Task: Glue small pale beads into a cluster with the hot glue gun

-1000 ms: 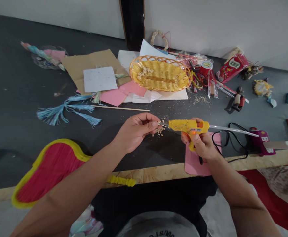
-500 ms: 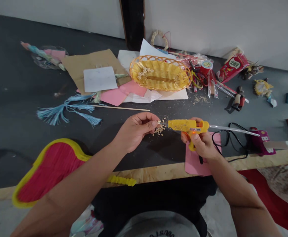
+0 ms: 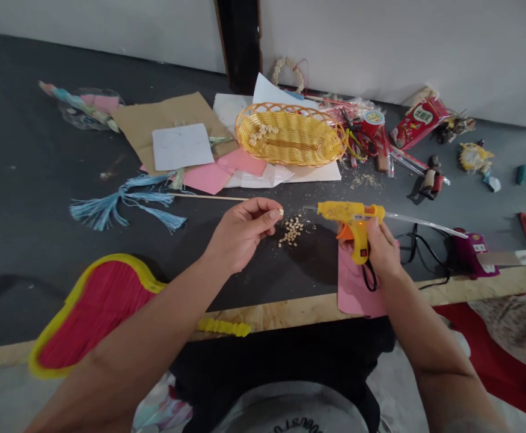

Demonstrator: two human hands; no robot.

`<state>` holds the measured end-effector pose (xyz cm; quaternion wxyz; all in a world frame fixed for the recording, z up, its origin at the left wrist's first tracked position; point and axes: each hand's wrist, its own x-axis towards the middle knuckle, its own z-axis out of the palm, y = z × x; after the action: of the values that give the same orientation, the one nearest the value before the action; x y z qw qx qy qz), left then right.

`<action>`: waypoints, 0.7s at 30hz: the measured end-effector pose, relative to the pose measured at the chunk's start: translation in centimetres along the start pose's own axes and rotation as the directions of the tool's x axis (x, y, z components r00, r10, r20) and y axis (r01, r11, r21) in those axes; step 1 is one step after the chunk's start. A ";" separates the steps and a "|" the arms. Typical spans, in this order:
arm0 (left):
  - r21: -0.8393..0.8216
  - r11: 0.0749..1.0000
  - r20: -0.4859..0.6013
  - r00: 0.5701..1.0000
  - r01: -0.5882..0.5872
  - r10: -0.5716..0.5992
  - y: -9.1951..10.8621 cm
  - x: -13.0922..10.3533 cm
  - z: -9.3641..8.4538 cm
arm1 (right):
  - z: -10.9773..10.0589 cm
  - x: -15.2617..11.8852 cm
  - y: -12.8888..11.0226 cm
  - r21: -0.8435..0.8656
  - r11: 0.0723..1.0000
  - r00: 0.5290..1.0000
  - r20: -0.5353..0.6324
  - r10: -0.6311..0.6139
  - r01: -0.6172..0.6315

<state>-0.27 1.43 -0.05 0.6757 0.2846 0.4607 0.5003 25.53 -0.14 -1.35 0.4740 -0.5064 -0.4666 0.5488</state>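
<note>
Pinched between the thumb and fingertips of my left hand (image 3: 249, 231) is a small pale piece (image 3: 281, 212), too small to name surely. My right hand (image 3: 382, 249) is wrapped round the grip of a yellow hot glue gun (image 3: 346, 213). A small orange light glows on its side, and its nozzle points left toward my left hand, apart from it. A clear glue stick (image 3: 425, 222) sticks out of the gun's back. Between the hands, a little heap of pale bits (image 3: 291, 232) lies on the dark table.
Behind the hands stands a yellow wicker basket (image 3: 290, 155) with pale clusters inside. A thin stick (image 3: 208, 196) and a blue tassel (image 3: 98, 207) lie left. A red-and-yellow shape (image 3: 95, 307) overlaps the front edge. At right are a purple power strip (image 3: 474, 255) and black cord.
The glue gun has drawn back to the right and up, away from the left fingertips. My left hand has shifted slightly left and up, still pinching the pale piece.
</note>
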 end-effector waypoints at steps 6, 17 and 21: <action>-0.007 1.000 0.031 0.999 -0.015 0.015 -0.2 0.1 -0.2 | -1.8 2.5 -0.5 -0.047 0.985 0.983 -0.085 0.165 -0.169; -0.026 0.999 0.021 0.999 -0.024 0.024 -0.1 0.1 0.0 | -5.2 2.6 -5.6 -0.917 0.396 0.999 -0.049 0.021 -0.053; -0.033 0.999 0.018 1.000 -0.021 0.022 -0.2 0.2 0.0 | -0.8 1.6 -5.2 -0.876 0.411 0.967 0.209 -0.147 0.252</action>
<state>-0.19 1.51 -0.26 0.6791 0.2829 0.4432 0.5123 26.50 2.06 3.64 0.1715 -0.5929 -0.7656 0.1816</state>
